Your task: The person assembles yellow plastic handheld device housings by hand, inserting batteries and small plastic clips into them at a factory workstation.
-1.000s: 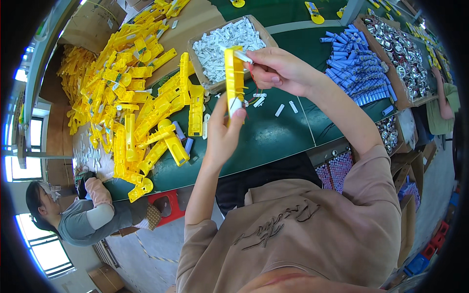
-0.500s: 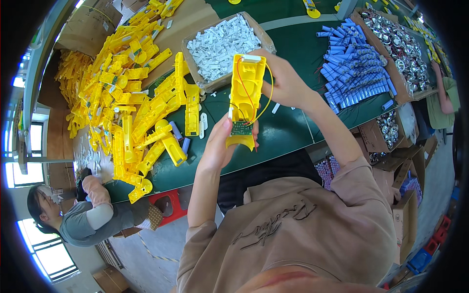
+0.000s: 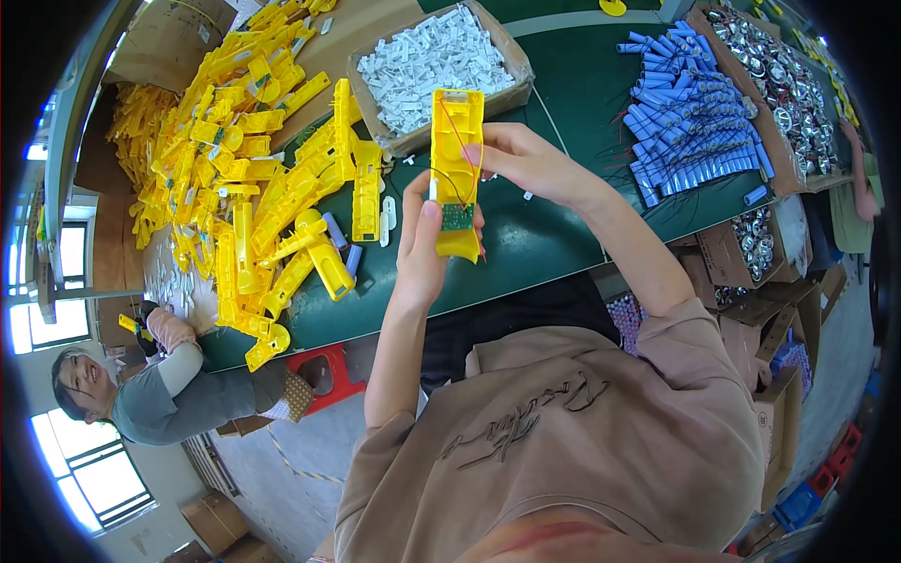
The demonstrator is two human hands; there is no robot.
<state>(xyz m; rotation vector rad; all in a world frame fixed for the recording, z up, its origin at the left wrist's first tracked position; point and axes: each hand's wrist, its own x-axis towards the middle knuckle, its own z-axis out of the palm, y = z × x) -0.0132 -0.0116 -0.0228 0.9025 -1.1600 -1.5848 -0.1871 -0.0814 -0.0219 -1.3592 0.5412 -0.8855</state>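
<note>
My left hand (image 3: 420, 239) is closed around the lower part of a long yellow plastic housing (image 3: 456, 246), held upright above the table edge. Inside its lower end sits a small green circuit board (image 3: 457, 217), with thin red and dark wires running up the open hollow. A white piece shows at the housing's top end. My right hand (image 3: 530, 167) reaches in from the right, its fingers pinched on a thin wire (image 3: 481, 174) at the housing's edge; the fingertips partly cover it.
Yellow housings (image 3: 244, 178) lie heaped on the left of the green table (image 3: 554, 225). A carton (image 3: 521, 89) of small white parts stands beyond my hands. Blue wired cylinders (image 3: 680, 122) and a box of shiny round metal parts (image 3: 770, 84) are at right. A co-worker (image 3: 178, 394) sits at left.
My right hand has moved down from the housing's top end to its right edge, and the wire that looped out there is drawn in. The housing has shifted slightly left.
</note>
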